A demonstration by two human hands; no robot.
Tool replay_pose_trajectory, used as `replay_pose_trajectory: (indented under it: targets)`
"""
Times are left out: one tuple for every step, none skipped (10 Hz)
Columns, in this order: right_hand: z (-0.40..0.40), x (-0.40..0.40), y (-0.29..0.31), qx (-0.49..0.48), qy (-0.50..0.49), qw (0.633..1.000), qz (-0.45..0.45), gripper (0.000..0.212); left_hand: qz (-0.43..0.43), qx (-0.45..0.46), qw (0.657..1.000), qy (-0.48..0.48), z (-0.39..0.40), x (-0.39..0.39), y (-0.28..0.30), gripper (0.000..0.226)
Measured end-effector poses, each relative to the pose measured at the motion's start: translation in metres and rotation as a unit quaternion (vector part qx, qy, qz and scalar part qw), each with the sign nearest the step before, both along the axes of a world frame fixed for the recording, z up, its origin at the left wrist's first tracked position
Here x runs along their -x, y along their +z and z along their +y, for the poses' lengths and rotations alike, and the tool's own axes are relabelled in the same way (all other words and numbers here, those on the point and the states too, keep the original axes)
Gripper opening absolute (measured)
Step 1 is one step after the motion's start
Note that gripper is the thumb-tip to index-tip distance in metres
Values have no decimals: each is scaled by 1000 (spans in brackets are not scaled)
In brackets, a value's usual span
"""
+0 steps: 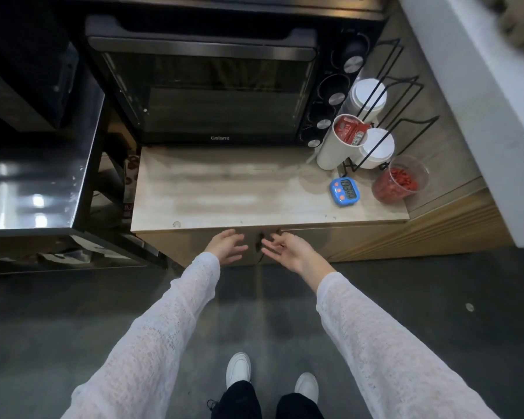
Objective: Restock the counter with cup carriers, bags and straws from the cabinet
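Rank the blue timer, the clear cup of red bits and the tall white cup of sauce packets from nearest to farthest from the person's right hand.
From the right hand, in the head view:
1. Blue timer, on the counter up and right of the hand.
2. Clear cup of red bits, further right, near the counter's edge.
3. Tall white cup of sauce packets, further back by the oven.

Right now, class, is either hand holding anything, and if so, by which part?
Nothing is held. The left hand and right hand are both open and empty, fingers spread, in front of the cabinet doors, near the small dark handles where the doors meet.
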State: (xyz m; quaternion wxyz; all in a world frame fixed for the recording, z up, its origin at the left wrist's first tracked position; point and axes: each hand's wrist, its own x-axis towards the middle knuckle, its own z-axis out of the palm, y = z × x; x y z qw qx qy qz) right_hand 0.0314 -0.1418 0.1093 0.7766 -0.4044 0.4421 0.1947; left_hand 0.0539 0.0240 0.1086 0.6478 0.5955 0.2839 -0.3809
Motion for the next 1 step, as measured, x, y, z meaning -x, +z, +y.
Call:
replay_pose_trajectory:
  targets:
    - [-5,5,18,48,97,994,29,57,-14,-28,998,-50,-1,-6,17,27]
